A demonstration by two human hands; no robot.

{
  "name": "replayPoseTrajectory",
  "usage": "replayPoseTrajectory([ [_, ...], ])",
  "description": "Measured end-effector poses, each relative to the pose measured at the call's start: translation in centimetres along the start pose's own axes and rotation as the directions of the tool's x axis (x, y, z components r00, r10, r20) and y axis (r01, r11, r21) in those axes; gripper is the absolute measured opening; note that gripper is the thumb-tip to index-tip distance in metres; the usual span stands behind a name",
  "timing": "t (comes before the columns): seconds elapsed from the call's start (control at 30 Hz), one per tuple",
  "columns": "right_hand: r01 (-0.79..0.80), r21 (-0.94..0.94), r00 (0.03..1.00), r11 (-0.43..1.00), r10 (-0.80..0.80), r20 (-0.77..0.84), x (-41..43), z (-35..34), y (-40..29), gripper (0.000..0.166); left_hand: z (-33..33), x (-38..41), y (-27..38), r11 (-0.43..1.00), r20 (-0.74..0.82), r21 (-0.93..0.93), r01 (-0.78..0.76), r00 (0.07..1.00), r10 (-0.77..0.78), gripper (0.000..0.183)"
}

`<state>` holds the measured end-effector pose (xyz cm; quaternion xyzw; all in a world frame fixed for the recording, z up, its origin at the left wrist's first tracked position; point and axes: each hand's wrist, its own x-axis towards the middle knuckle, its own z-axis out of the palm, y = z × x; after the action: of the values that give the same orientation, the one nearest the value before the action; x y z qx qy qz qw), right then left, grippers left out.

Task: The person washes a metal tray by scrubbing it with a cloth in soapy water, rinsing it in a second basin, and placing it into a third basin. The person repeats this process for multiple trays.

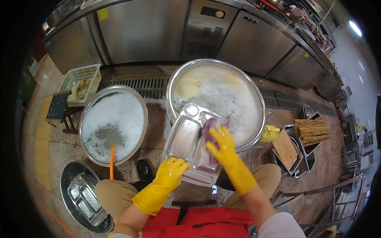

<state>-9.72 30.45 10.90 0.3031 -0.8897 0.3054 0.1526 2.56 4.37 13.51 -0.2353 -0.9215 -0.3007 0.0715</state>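
Observation:
My left hand point(173, 171), in a yellow rubber glove, grips the near left edge of a wet metal compartment tray point(183, 138). The tray is tilted, its far end over the rim of a large steel basin point(218, 89) of foamy, yellowish water. On the tray's right side lies a purple cloth point(209, 131), partly blurred. My right hand point(221, 142), also gloved in yellow, is over the cloth with its fingers spread; whether it presses on the cloth is hard to tell.
A second steel basin point(114, 122) of suds stands left, with an orange hose point(112, 157) in it. Compartment trays point(86, 197) lie in a basin at lower left. A white basket point(86, 70) holds food scraps. At right are a yellow jug point(270, 133), stacked metal pans point(309, 160) and a bamboo mat point(311, 131).

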Motion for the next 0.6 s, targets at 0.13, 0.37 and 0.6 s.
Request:
replayPoseTrajectory([
  [0.13,-0.037,-0.051,0.992,0.998,0.042,0.116,-5.6,-2.2,-11.2,0.08,0.6,0.3,0.3,0.999,-0.107,0.041,-0.013,0.994,0.018,0.042],
  [0.37,-0.006,-0.293,0.98,0.956,-0.053,-0.193,-7.1,-0.3,-10.3,0.051,-0.5,0.6,1.2,0.972,-0.572,0.082,0.221,0.809,-0.136,0.05],
  [0.6,0.058,-0.269,0.996,0.961,-0.076,-0.056,-6.1,1.2,-13.4,0.057,2.9,1.8,-2.6,-0.131,0.313,-0.899,0.419,0.404,-0.86,0.036],
])
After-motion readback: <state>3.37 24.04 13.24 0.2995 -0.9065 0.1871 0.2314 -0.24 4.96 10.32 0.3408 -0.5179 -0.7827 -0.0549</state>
